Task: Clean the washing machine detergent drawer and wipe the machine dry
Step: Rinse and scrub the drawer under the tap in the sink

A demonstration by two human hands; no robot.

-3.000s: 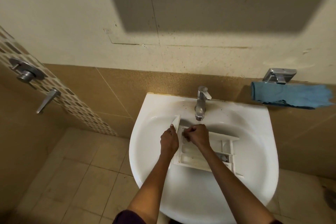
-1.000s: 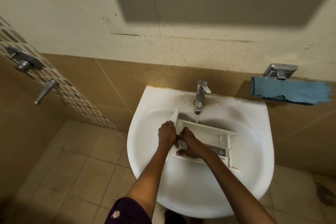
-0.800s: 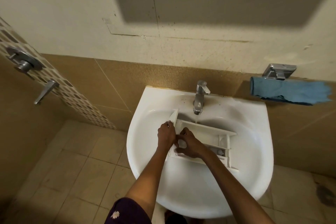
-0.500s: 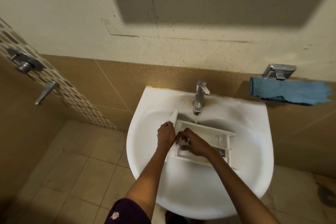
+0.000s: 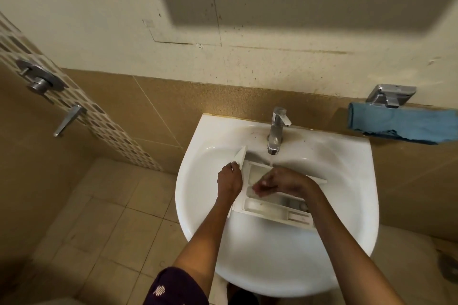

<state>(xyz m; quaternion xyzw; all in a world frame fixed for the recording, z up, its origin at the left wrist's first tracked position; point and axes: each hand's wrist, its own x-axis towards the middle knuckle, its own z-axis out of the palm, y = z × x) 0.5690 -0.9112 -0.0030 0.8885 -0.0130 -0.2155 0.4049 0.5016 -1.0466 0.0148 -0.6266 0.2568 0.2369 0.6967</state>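
Drawer [image 5: 273,207] lies in the sink [image 5: 272,262] under the tap [image 5: 276,131]. Your left hand [image 5: 229,179] grips its left end. Your right hand [image 5: 282,182] curls inside; I cannot tell whether it holds anything. Wet plastic may slip.

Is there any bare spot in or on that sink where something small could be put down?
Yes. The basin is bare between the detergent drawer and the right rim of the sink, and between drawer and front rim, though both forearms cross there. The ledge right of the tap is free too. Crowded: under the tap, where left hand, right hand and drawer meet.
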